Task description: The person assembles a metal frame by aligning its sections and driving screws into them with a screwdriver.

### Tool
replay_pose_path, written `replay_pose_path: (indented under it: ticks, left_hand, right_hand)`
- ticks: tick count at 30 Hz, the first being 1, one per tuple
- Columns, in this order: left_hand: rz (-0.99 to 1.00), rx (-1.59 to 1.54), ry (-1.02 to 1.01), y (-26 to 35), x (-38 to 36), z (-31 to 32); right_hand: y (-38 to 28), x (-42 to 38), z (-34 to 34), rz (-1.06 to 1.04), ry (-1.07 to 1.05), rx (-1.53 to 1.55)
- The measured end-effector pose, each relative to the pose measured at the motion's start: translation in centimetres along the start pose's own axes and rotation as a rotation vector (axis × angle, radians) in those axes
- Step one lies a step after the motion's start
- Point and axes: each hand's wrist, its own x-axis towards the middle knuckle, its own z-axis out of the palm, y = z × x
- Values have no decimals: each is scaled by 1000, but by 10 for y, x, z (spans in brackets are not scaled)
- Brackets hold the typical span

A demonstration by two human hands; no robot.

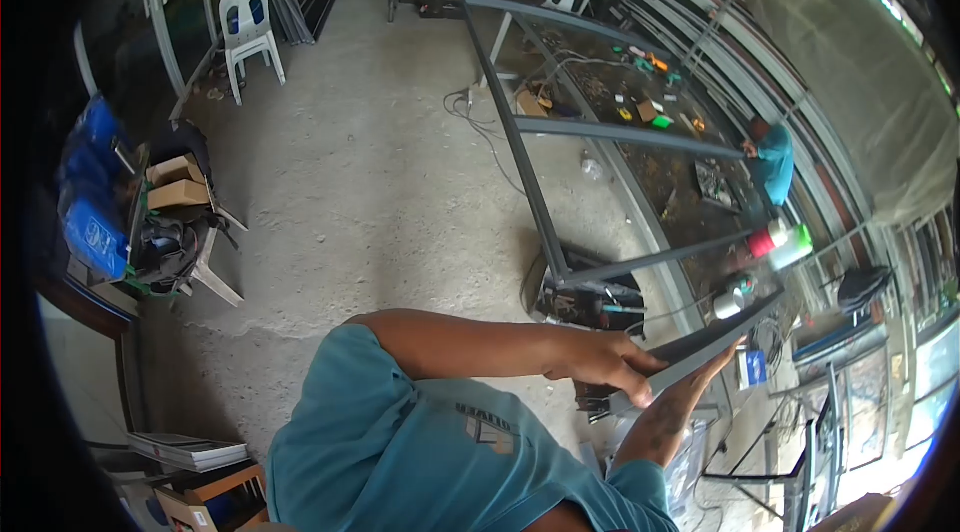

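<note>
A long dark grey metal profile point(710, 340) slants up to the right in front of my teal shirt. My left hand point(612, 364) reaches across from the left, its thumb and fingers closed on the near end of the profile. My right hand point(712, 364) lies along the profile's lower right side, its fingers against it and partly hidden behind it. Beyond the profile, a large dark metal frame point(630, 132) lies over a work table. Near its far end stand a white can point(729, 304), a red-capped container point(767, 238) and a green-and-white bottle point(793, 246).
A co-worker in teal point(774, 160) is at the frame's right side. A black crate point(545, 294) stands under its near corner. Cables point(490, 127) run over the floor. White chairs point(246, 27) and boxes point(178, 194) are at the left; metal bars line the right.
</note>
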Motion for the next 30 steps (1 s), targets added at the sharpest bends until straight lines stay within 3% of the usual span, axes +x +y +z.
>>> replay_pose_path:
  ticks: [4, 11, 19, 20, 21, 23, 25, 28, 30]
  left_hand:
    - [56, 37, -32, -4, -60, -57]
    - [227, 112, -132, 4, -214, -196]
    - [420, -21, -103, 15, -365, -340]
    - [425, -39, -112, 20, -381, -357]
    - [454, -12, -86, 24, -398, -375]
    - [557, 24, -27, 20, -423, -408]
    - [534, 38, 0, 22, -453, -441]
    - [461, 22, 25, 32, -491, -501]
    - [425, -41, 91, 39, -512, -544]
  right_hand:
    - [41, -25, 56, -65, -47, -40]
    - [115, 5, 166, -168, 0, -95]
    - [190, 38, 346, -186, 38, -302]
    - [134, 155, 333, -200, 51, -327]
    - [202, 66, 387, -216, 60, -354]
    - [241, 60, 440, -258, 81, -396]
    - [274, 80, 488, -324, 132, -416]
    - [292, 86, 506, -472, 274, -410]
    - [335, 129, 519, -452, 119, -364]
